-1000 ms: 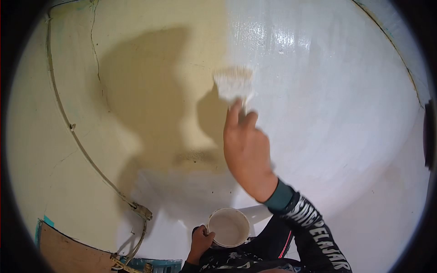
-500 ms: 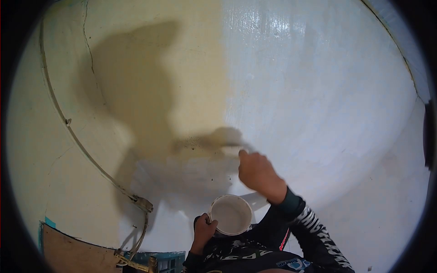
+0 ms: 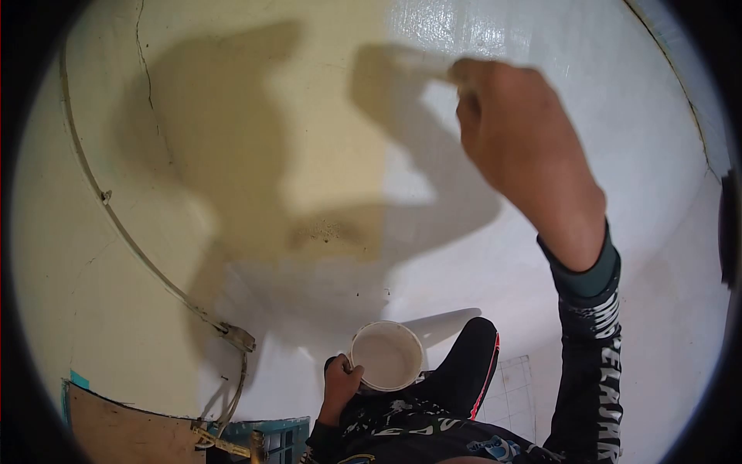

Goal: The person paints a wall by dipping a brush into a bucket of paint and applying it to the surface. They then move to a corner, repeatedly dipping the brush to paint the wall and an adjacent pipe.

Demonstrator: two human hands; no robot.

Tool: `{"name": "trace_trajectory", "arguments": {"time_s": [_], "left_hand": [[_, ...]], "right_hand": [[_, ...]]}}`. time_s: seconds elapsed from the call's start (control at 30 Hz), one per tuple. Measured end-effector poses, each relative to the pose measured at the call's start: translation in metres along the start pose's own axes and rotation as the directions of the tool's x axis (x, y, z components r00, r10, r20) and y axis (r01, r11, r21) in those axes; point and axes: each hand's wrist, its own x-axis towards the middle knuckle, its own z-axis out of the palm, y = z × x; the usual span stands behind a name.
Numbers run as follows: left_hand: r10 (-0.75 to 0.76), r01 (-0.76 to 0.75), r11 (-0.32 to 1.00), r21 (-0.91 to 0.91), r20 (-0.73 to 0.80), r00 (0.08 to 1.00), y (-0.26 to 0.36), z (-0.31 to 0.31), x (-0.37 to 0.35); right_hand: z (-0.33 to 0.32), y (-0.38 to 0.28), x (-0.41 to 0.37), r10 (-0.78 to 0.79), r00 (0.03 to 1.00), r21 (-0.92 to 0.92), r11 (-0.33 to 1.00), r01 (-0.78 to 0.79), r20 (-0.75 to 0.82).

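My left hand (image 3: 341, 382) is closed on the near-left rim of a white bucket (image 3: 354, 340), which stands upright by my lap with pale liquid, seemingly paint, inside. Raised high in front of the wall, my right hand (image 3: 506, 116) is closed around what looks like a paintbrush (image 3: 443, 75). Only a pale bit of it shows past my fingertips; the rest is hidden. The wall is yellowish (image 3: 332, 139) on the left and covered in white paint (image 3: 556, 69) on the right, with wet, shiny streaks near the top.
A cable conduit (image 3: 127, 232) curves down the left wall to a small box (image 3: 238, 337). Below it are a brown board (image 3: 131, 421) and a teal frame (image 3: 286, 433). A dark object (image 3: 729, 228) sits at the right edge. Tiles (image 3: 514, 387) show beside my leg.
My right hand has risen from low on the wall to the upper part, moving right and nearer the camera. My left hand and the bucket have stayed nearly in place.
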Motion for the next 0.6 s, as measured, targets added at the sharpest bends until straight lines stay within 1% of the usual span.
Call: {"name": "trace_trajectory", "arguments": {"time_s": [0.03, 0.07, 0.1, 0.13, 0.17, 0.2, 0.23, 0.27, 0.3, 0.37, 0.4, 0.43, 0.47, 0.5, 0.57, 0.6], "left_hand": [[-0.026, 0.026, 0.999, -0.039, 0.01, 1.0, 0.009, -0.002, -0.002], [-0.05, 0.052, 0.996, -0.077, 0.021, 0.999, 0.013, -0.002, -0.003], [-0.054, 0.055, 0.995, -0.078, 0.022, 0.998, 0.008, 0.0, -0.001], [-0.07, 0.072, 0.993, -0.098, 0.025, 0.997, 0.0, 0.003, 0.001], [-0.085, 0.088, 0.989, -0.118, 0.027, 0.996, -0.006, 0.005, 0.002], [-0.092, 0.095, 0.989, -0.118, 0.029, 0.995, -0.004, 0.005, 0.0], [-0.066, 0.068, 0.994, -0.086, 0.022, 0.998, 0.002, 0.004, 0.0], [-0.038, 0.039, 0.998, -0.054, 0.015, 0.999, 0.006, 0.002, 0.0], [-0.04, 0.041, 0.998, -0.054, 0.014, 0.999, 0.009, 0.001, -0.001], [-0.129, 0.135, 0.977, -0.166, 0.044, 0.991, 0.013, 0.001, -0.001], [-0.131, 0.136, 0.977, -0.166, 0.043, 0.99, 0.008, 0.001, 0.0], [-0.076, 0.08, 0.988, -0.134, 0.028, 0.997, 0.0, 0.002, 0.002], [-0.021, 0.023, 0.995, -0.099, 0.015, 1.0, -0.004, 0.002, 0.002], [-0.024, 0.025, 0.995, -0.098, 0.015, 1.0, 0.0, 0.001, 0.001], [-0.125, 0.128, 0.983, -0.128, 0.03, 0.992, 0.013, -0.003, -0.003], [-0.126, 0.129, 0.984, -0.125, 0.03, 0.992, 0.001, -0.001, -0.001]], "right_hand": [[-0.005, -0.001, 0.006, 0.0, 1.0, 0.001, 1.0, 0.0, 0.004], [-0.011, -0.004, 0.013, 0.044, 0.999, -0.02, 0.999, -0.044, -0.023], [-0.02, -0.009, 0.021, 0.086, 0.995, -0.041, 0.995, -0.088, -0.05], [-0.035, -0.02, 0.025, 0.094, 0.996, 0.088, 0.992, -0.094, 0.001], [-0.023, -0.016, 0.022, 0.093, 0.996, 0.089, 0.992, -0.093, 0.006], [0.001, -0.009, 0.014, 0.075, 0.994, 0.004, 0.997, -0.075, -0.075], [0.025, -0.004, 0.003, 0.051, 0.987, -0.083, 0.994, -0.064, -0.155], [0.044, -0.007, -0.012, 0.118, 0.982, -0.124, 0.983, -0.137, -0.146], [0.052, -0.017, -0.026, 0.201, 0.978, -0.149, 0.967, -0.208, -0.06], [0.076, -0.032, -0.065, 0.293, 0.955, -0.132, 0.949, -0.285, 0.045], [0.085, -0.041, -0.086, 0.312, 0.948, -0.104, 0.947, -0.304, 0.069], [0.093, -0.05, -0.106, 0.329, 0.938, -0.09, 0.943, -0.32, 0.107], [0.098, -0.058, -0.125, 0.286, 0.949, -0.129, 0.954, -0.27, 0.129], [0.104, -0.066, -0.143, 0.316, 0.927, -0.104, 0.948, -0.301, 0.203], [0.107, -0.075, -0.174, 0.295, 0.899, -0.068, 0.955, -0.289, 0.323], [0.106, -0.079, -0.184, 0.298, 0.898, -0.067, 0.954, -0.292, 0.323]]}}
